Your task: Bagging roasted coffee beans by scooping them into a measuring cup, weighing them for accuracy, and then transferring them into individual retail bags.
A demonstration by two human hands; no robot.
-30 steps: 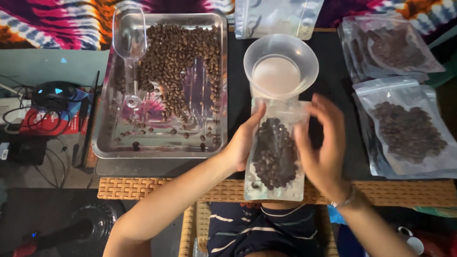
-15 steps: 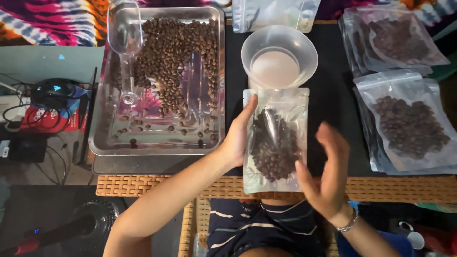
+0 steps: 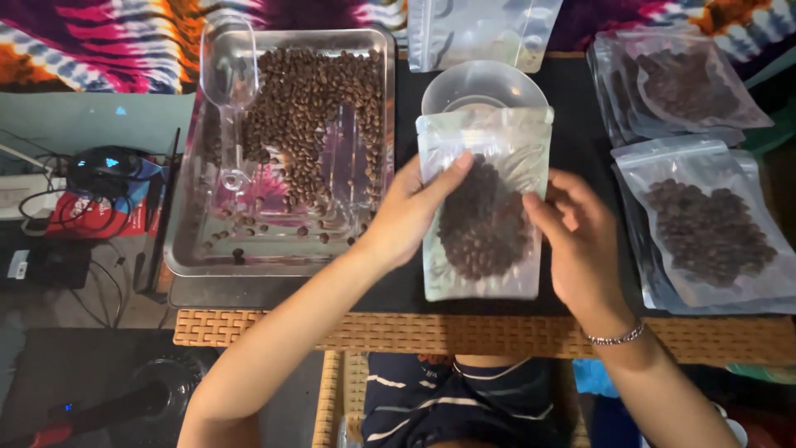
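A clear zip pouch (image 3: 483,207) partly filled with dark coffee beans is held up over the black tabletop, its top edge covering part of a clear plastic bowl (image 3: 477,85). My left hand (image 3: 412,209) grips the pouch's left side, thumb across its front. My right hand (image 3: 575,235) holds its right edge with the fingers curled. Left of the pouch a metal tray (image 3: 192,249) carries a heap of loose coffee beans (image 3: 319,112) and a clear plastic scoop (image 3: 230,87).
Filled bean pouches (image 3: 705,224) lie stacked at the right, more (image 3: 676,79) behind them. Empty clear pouches (image 3: 481,29) stand at the back. A woven mat edge (image 3: 497,336) runs along the front. Cables and a dark device (image 3: 104,170) sit at the left.
The pouch has been lifted and shifted away from me, now overlapping the bowl. My right hand, off the pouch half a second ago, has come back onto its right edge.
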